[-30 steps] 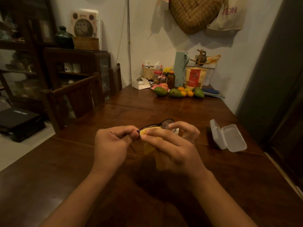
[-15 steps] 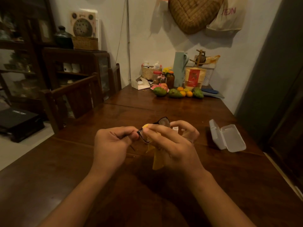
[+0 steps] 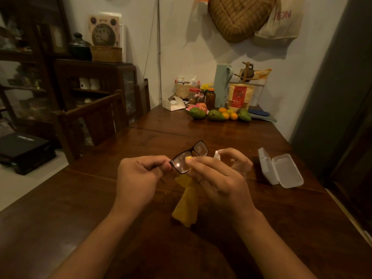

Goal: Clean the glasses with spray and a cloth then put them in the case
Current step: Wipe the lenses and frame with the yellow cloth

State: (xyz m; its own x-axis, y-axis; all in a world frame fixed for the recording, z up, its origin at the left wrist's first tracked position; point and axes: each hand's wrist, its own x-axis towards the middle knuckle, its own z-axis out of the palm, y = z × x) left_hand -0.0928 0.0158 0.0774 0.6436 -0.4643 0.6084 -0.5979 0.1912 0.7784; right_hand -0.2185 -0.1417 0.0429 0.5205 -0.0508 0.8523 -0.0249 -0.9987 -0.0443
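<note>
A dark wooden table (image 3: 100,198) fills our view. Above it, near the open white case (image 3: 280,170), we see the left hand (image 3: 138,178) pinching the glasses (image 3: 188,158) at one end. The right hand (image 3: 219,178) presses a yellow cloth (image 3: 186,202) against the nearer lens; the cloth hangs down. Behind that hand's fingers, towards the case, stands a small white spray bottle (image 3: 217,154).

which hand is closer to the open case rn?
Right. The right hand, pinching the yellow cloth against the glasses, sits just left of the case, not touching it. The left hand grips the glasses' far end, farther away.
</note>
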